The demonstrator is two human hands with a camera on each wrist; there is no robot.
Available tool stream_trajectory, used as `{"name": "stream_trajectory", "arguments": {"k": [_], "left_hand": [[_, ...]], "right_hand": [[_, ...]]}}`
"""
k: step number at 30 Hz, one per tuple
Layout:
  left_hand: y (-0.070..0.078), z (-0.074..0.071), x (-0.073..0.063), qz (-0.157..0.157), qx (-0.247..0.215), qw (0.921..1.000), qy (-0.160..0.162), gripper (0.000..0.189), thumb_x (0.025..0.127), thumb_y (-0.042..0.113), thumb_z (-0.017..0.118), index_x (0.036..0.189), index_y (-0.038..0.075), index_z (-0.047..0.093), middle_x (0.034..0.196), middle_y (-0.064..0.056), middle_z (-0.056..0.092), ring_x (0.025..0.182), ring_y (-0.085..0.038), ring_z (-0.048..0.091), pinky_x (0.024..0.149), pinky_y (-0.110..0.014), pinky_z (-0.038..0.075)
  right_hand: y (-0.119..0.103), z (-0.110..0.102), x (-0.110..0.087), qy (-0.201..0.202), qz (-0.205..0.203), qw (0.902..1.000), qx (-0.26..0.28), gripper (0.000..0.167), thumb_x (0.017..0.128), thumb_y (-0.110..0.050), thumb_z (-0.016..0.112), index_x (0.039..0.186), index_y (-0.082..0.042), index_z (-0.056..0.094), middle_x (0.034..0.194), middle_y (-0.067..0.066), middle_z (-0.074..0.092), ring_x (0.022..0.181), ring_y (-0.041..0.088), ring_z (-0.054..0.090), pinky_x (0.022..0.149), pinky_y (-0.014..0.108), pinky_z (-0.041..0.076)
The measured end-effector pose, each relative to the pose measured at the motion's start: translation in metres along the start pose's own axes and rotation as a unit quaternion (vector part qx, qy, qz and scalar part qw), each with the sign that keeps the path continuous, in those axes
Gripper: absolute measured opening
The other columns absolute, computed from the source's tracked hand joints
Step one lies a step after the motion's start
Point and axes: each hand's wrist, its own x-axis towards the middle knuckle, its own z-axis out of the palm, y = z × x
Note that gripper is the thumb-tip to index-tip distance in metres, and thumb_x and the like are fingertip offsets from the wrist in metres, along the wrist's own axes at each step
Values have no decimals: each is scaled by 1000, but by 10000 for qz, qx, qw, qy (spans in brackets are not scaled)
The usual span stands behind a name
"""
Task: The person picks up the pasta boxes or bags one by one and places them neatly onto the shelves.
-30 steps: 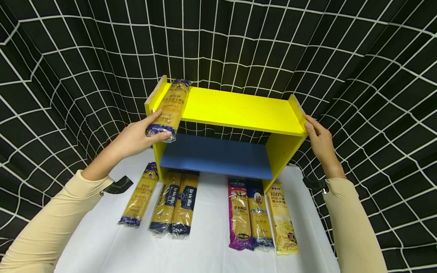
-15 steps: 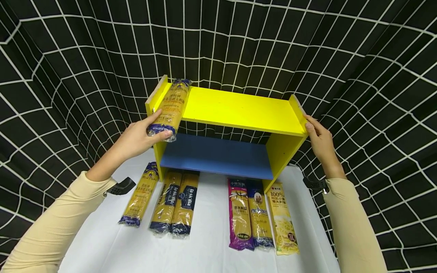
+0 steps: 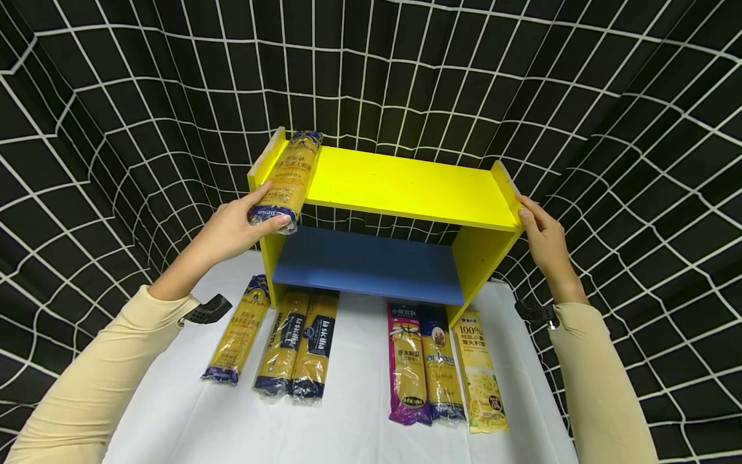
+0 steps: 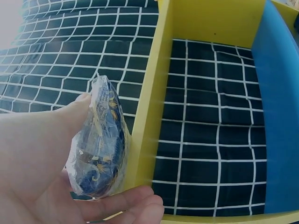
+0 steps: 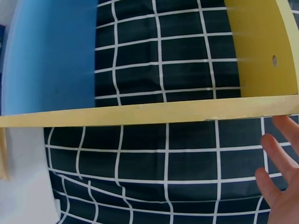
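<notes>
A yellow pack of spaghetti [image 3: 288,171] with blue ends lies on the yellow top board [image 3: 400,183] of a small shelf unit, along its left side panel. My left hand [image 3: 232,225] grips the near end between thumb and fingers; that end juts past the front edge. In the left wrist view the pack's crinkled clear end [image 4: 100,144] sits between the thumb and fingers, beside the yellow board. My right hand [image 3: 543,241] touches the outside of the right side panel [image 3: 507,193]. The right wrist view shows its fingers [image 5: 280,156] spread and fairly straight.
Below is a blue shelf board [image 3: 371,264]. On the white tablecloth [image 3: 353,412] lie several pasta packs: a yellow-blue pack [image 3: 239,332] left, two la Sicilia packs [image 3: 313,348], a purple pack [image 3: 408,367], an ankara pack [image 3: 442,367] and a yellow pack [image 3: 480,374] right.
My left hand has shifted slightly away from me with the spaghetti pack, which now sits a little farther back on the top board. The right hand has stayed in place.
</notes>
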Motion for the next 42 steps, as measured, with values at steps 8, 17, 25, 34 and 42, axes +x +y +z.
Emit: {"name": "stream_trajectory", "arguments": {"k": [8,17,25,34,42], "left_hand": [[-1,-3,2,-88,-48,9999,41,94,89,71,53,160,20,17,137,-27,56,100,-33,61,72,-38,47],[-8,-2,6,-172,-82,9996,224,93,90,71,50,159,17,18,143,-29,52,100,-35,59,72,-38,44],[-9,-2,8,-192,-119,9994,252,93,90,71,51,159,19,18,144,-29,50,101,-35,58,72,-37,43],[-11,0,9,-237,-332,9988,266,93,89,70,54,159,21,19,149,-28,46,109,-36,55,82,-44,45],[-12,-1,9,-175,-300,9991,259,94,88,69,56,160,22,18,144,-27,50,105,-34,58,76,-39,45]], "right_hand": [[0,-1,0,18,2,10000,12,43,104,-52,35,147,-49,38,155,6,45,122,18,51,110,59,40],[0,1,-1,-44,-18,10000,-14,44,104,-52,35,148,-49,36,156,7,44,124,23,52,109,60,40],[0,0,-1,-46,-6,10000,10,44,104,-53,35,148,-50,36,156,6,44,124,25,52,109,60,40],[2,0,0,4,2,10000,49,43,104,-52,36,147,-50,37,156,7,44,126,27,50,110,60,38],[1,0,0,-16,-24,10000,65,43,104,-52,36,148,-49,37,157,4,43,127,25,50,111,60,38]]}}
